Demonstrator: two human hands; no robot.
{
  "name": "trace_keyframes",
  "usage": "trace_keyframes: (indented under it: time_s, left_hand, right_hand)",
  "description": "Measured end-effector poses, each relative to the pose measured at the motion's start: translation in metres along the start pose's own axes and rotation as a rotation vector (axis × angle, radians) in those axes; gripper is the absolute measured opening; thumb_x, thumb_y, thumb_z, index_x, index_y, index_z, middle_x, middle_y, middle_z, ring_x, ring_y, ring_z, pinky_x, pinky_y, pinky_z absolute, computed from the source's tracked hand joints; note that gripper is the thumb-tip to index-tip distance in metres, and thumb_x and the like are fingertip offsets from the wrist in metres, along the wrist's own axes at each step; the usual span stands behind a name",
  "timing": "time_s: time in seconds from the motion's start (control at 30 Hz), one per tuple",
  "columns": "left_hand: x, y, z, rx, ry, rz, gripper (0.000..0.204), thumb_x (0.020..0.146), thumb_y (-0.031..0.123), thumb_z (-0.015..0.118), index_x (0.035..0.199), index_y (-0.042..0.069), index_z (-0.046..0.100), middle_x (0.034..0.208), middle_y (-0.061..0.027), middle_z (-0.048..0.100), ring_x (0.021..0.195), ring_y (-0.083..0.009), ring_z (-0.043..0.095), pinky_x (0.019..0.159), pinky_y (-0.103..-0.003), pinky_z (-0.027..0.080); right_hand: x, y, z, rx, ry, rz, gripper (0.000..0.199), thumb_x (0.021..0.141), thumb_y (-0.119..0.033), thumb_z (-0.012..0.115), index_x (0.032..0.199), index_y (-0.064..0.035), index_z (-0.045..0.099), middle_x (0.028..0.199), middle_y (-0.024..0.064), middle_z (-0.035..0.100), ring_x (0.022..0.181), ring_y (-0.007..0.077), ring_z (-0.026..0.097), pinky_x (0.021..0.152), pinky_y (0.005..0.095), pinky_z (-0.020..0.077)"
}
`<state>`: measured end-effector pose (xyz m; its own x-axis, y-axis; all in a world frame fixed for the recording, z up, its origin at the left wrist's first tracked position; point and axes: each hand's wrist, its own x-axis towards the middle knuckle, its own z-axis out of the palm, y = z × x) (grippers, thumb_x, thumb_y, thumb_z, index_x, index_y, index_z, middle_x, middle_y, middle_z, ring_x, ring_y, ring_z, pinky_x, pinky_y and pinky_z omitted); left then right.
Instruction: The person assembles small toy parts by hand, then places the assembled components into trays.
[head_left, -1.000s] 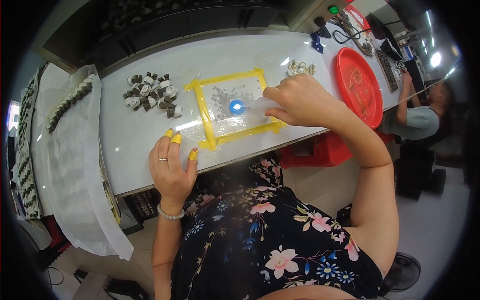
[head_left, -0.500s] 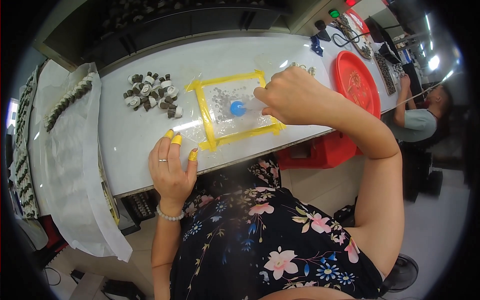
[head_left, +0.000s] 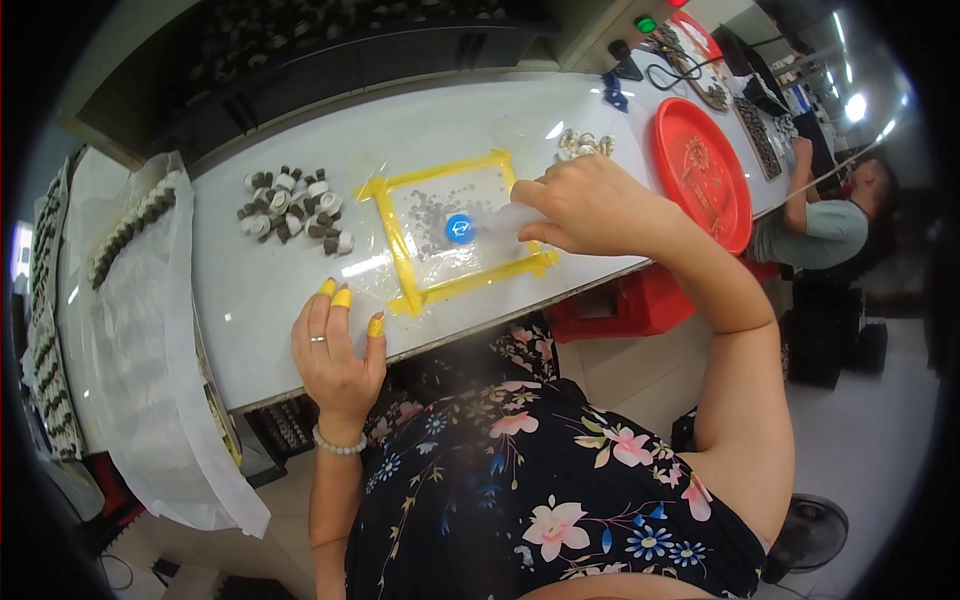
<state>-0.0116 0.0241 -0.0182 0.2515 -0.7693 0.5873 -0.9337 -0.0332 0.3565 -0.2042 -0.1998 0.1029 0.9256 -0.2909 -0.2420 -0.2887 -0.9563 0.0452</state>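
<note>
My right hand [head_left: 585,205] is closed on a translucent bottle [head_left: 508,219] above the work area. The bottle's round blue cap [head_left: 459,229] has a white mark and faces up toward me. Beneath it, yellow tape [head_left: 400,250] frames a clear plastic sheet scattered with small grey dots [head_left: 425,213]. Fingers outstretched, my left hand [head_left: 340,350] lies flat at the table's near edge, left of the taped frame. Yellow wraps cover three of its fingertips, and nothing is in it.
White and dark-brown cylindrical pieces [head_left: 290,205] are heaped left of the frame. Gold-coloured rings [head_left: 583,143] lie behind my right hand. A red tray [head_left: 703,170] stands at right, with a red stool [head_left: 620,308] below. Further right sits another person [head_left: 820,225]. White sheeting [head_left: 160,370] drapes at left.
The whole view has shifted slightly. The bottle has turned so that its blue cap shows its marked round face. My left hand stays resting at the table edge.
</note>
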Motion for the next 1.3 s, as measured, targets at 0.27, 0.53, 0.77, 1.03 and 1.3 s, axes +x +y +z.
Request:
trace_keyframes:
  time_s: [0.27,0.53,0.77,1.03,1.3]
  left_hand:
    - [-0.003,-0.001,0.000,0.004,-0.036,0.007,0.042,0.077,0.011,0.066,0.114,-0.004,0.050,0.114,-0.0199,0.056,0.101,-0.0379,0.053,0.087,-0.045,0.042]
    - [-0.003,0.002,0.001,0.023,-0.043,0.001,0.040,0.079,0.012,0.065,0.113,-0.005,0.051,0.113,-0.0203,0.056,0.102,-0.0383,0.053,0.088,-0.045,0.042]
    - [-0.002,0.003,0.003,0.024,-0.046,-0.010,0.039,0.081,0.014,0.065,0.112,-0.005,0.052,0.111,-0.0208,0.057,0.101,-0.0382,0.053,0.088,-0.045,0.042]
    - [-0.002,0.003,0.000,0.031,-0.057,-0.008,0.040,0.080,0.006,0.063,0.117,-0.004,0.051,0.112,-0.0221,0.057,0.102,-0.0391,0.054,0.090,-0.043,0.042]
    - [0.010,-0.002,-0.013,-0.291,0.028,-0.380,0.034,0.078,0.001,0.063,0.110,-0.005,0.054,0.109,-0.0191,0.057,0.094,-0.0319,0.058,0.083,-0.039,0.046]
  right_hand:
    - [-0.030,0.011,0.050,0.758,0.108,0.221,0.038,0.091,-0.030,0.055,0.115,-0.0019,0.050,0.110,0.0167,0.055,0.104,0.0304,0.054,0.090,0.0367,0.0426]
    - [-0.022,0.074,0.075,1.208,0.548,0.215,0.042,0.086,-0.024,0.064,0.119,-0.0027,0.050,0.109,0.0121,0.058,0.097,0.0201,0.059,0.084,0.0322,0.0456]
    - [0.008,0.181,0.097,1.204,0.814,0.477,0.049,0.080,-0.019,0.070,0.119,0.0024,0.049,0.111,0.0124,0.059,0.100,0.0190,0.059,0.083,0.0304,0.0474]
    - [0.019,0.202,0.122,1.167,0.794,0.602,0.048,0.076,-0.018,0.072,0.117,0.0005,0.053,0.110,0.0134,0.060,0.099,0.0214,0.059,0.082,0.0303,0.0481]
    - [-0.038,0.138,0.105,0.594,0.762,0.789,0.031,0.080,-0.019,0.070,0.104,-0.0007,0.063,0.084,0.0069,0.062,0.074,0.0133,0.057,0.067,0.0259,0.0477]
